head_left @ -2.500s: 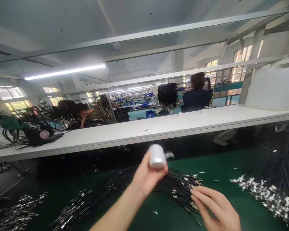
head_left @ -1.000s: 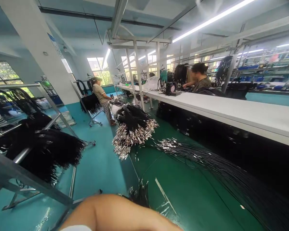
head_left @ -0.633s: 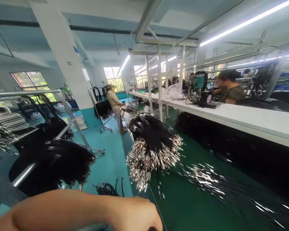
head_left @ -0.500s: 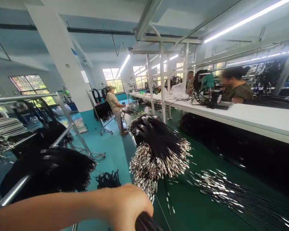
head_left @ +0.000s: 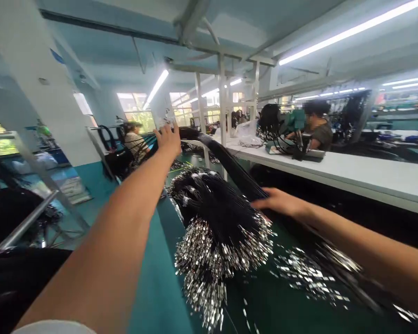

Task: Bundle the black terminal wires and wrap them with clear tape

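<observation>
A long bundle of black cables (head_left: 226,155) arches over the worktable in front of me. My left hand (head_left: 169,139), arm stretched far forward, grips its upper end from above. Lower down on the right, my right hand (head_left: 278,201) has its thumb and fingers around the same bundle. Silver-tipped ends (head_left: 337,255) trail below my right forearm, blurred by motion. Between my hands, a big heap of black cables (head_left: 212,199) lies on the dark green tabletop, its shiny metal tips fanned toward me.
More silver-tipped cables (head_left: 306,273) lie on the green table at right. Behind stands a white bench (head_left: 369,176) with a green machine (head_left: 296,121), where a person (head_left: 318,127) sits. Metal racks (head_left: 38,157) hung with black cables are at left. Another person (head_left: 135,141) stands beyond my left hand.
My left hand has risen from the bottom of the view to far forward, carrying the cable bundle up. My right hand has come into view on the bundle. The view has shifted right.
</observation>
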{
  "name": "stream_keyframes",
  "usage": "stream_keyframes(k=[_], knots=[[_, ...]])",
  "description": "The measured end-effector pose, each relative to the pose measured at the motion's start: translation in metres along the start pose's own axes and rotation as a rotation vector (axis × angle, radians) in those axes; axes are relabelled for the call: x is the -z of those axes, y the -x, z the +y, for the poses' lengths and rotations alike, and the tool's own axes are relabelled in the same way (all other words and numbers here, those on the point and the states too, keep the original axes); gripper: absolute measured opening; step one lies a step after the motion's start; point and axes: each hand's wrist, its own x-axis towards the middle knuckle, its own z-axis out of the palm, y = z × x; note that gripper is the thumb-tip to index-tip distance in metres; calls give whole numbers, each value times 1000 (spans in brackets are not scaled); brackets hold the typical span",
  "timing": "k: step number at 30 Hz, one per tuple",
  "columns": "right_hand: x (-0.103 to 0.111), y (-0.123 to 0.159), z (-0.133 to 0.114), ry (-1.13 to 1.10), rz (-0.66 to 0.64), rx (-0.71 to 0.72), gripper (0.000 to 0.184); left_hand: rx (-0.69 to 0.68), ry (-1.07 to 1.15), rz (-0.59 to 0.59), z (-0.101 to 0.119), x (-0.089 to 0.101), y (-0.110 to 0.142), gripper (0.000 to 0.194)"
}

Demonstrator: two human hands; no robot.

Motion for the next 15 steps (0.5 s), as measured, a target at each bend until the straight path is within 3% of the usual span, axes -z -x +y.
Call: stream_keyframes(k=[2, 3, 4, 6, 8, 9, 11, 12, 15], knots=[[-15, -28, -24, -32, 154, 111, 18, -58, 15, -23, 57, -45, 21, 48], [-13, -35, -23, -40, 290, 159, 14, -132, 59, -40, 90, -69, 47, 45], [-6, -37, -12, -48, 368, 191, 13, -258, 121, -73, 121, -92, 82, 40], [19, -19, 28, -55, 452, 153, 18, -522, 302, -275, 176, -131, 174, 29], [45, 24, 82, -63, 524, 35, 17, -687, 471, -630, 215, -163, 274, 24], [55, 52, 112, -68, 571, -34, 16, -666, 532, -785, 229, -177, 320, 21], [67, 110, 170, -91, 684, -183, 18, -488, 576, -932, 256, -203, 390, 35], [68, 138, 198, -112, 735, -262, 23, -417, 581, -964, 268, -214, 413, 42], [56, 211, 269, -286, 823, -571, 27, -344, 738, -1047, 301, -224, 441, 18]])
